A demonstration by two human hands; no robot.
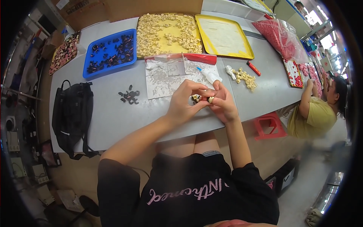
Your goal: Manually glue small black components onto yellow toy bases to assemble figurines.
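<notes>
My left hand (183,101) and my right hand (225,105) meet above the table's near edge, fingertips pinched together. Between the left fingers shows a small cream-and-black piece (195,98). A small cream piece with a dark edge (211,100) sits at the right fingertips. Fingers cover part of both, so how they join cannot be made out. Just beyond lies a white squeeze bottle with a blue tip (210,76), on a glue-smeared white board (160,85). Loose black curved pieces (129,95) lie left of my hands; a pile of cream pieces (245,78) lies to the right.
Behind stand a blue tray (87,65) of black pieces, a yellow tray (168,32) of cream pieces and another yellow tray (223,34). A black bag (72,113) lies left. A red tube (253,68) and bagged pink pieces (278,36) are right. A co-worker (315,109) sits beyond.
</notes>
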